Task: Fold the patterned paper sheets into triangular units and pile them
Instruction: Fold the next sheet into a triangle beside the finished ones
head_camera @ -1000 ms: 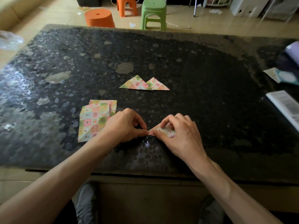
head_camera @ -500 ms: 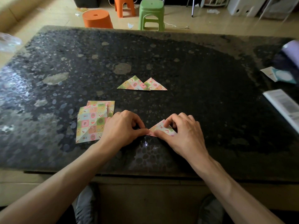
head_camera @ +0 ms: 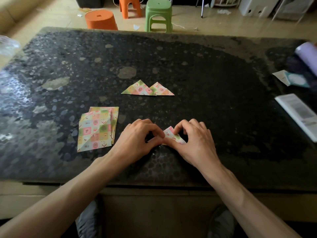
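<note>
Paper (head_camera: 172,136) under curled fingers (head_camera: 180,126) (thumbs (head_camera: 157,140) together)

One dark table (head_camera: 205,74) is being shown from above. Two hands are being counted at its near edge, one left hand (head_camera: 137,140) and one right hand (head_camera: 197,141), and one small folded piece (head_camera: 172,135) of patterned paper is being pinched between them. Two finished triangular units (head_camera: 139,89) are being displayed farther back, their corners overlapping. One stack of flat sheets (head_camera: 96,129) is being shown to the left; at least three layers are being revealed at its edges, but an exact number cannot be told. Beyond the table, three plastic seats are being counted: one green stool (head_camera: 158,14), one orange stool (head_camera: 130,6) and one orange round stool (head_camera: 100,19). At the right edge, one white booklet (head_camera: 298,112) and one purple roll (head_camera: 307,55) are being counted.
</note>
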A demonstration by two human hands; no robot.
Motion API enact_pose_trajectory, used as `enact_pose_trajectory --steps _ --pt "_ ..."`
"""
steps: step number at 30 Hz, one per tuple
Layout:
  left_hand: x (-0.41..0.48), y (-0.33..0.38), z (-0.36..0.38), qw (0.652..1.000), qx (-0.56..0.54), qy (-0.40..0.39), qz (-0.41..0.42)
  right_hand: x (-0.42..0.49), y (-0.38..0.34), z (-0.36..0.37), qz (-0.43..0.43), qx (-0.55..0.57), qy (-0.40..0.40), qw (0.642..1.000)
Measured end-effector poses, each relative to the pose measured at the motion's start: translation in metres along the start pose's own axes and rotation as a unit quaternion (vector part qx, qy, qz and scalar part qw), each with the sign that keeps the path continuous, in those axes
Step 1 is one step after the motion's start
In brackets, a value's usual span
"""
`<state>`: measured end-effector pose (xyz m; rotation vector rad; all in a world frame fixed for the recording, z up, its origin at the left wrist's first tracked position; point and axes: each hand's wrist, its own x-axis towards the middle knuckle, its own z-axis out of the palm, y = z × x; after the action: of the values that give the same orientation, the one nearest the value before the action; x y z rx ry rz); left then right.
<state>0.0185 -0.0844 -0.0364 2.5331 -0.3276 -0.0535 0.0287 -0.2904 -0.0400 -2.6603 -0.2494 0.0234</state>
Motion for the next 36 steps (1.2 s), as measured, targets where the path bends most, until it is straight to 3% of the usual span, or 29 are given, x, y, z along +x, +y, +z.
enact_pose_trajectory --steps 22,36 --pt "0.000 0.009 0.011 0.997 0.008 0.059 -0.043 -0.009 0.017 -0.014 -0.008 -0.015 -0.013 1.000" --pt "0.002 0.010 0.010 0.998 0.024 0.042 -0.043 -0.004 0.036 -0.044 0.008 0.018 -0.119 0.993"
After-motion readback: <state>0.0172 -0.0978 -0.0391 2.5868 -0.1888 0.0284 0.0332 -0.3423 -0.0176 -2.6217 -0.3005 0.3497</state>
